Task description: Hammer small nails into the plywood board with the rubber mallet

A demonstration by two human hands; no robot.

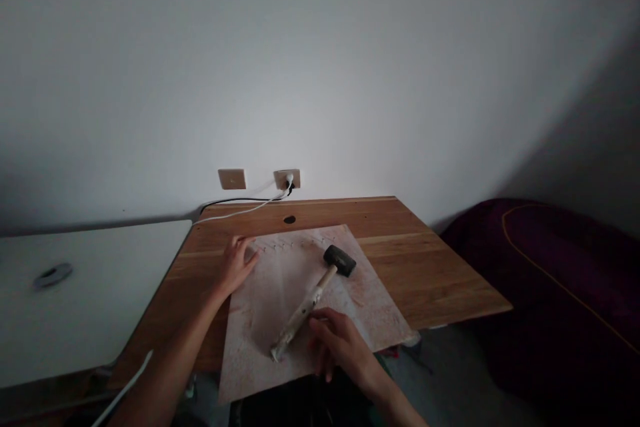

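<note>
A pale, worn board (280, 280) lies on the wooden table, with a row of several small nails (278, 246) standing along its far edge. On top of it rests a mallet (340, 260) with a black head and a paint-spotted wooden handle, slanting toward me. My left hand (239, 264) is at the board's far left corner, thumb and fingers apart, beside the leftmost nails. Close to the right of the mallet's handle is my right hand (340, 344), its fingers loosely bent and apart, not wrapped round the handle. Its lower fingers are in shadow over the near edge.
The wooden table (425, 274) stands against a white wall. A white desk (100, 287) with a cable hole adjoins at left. Wall sockets (287, 179) hold plugs, whose cables (240, 214) run along the table's back left. A dark purple beanbag-like shape (550, 294) is at right.
</note>
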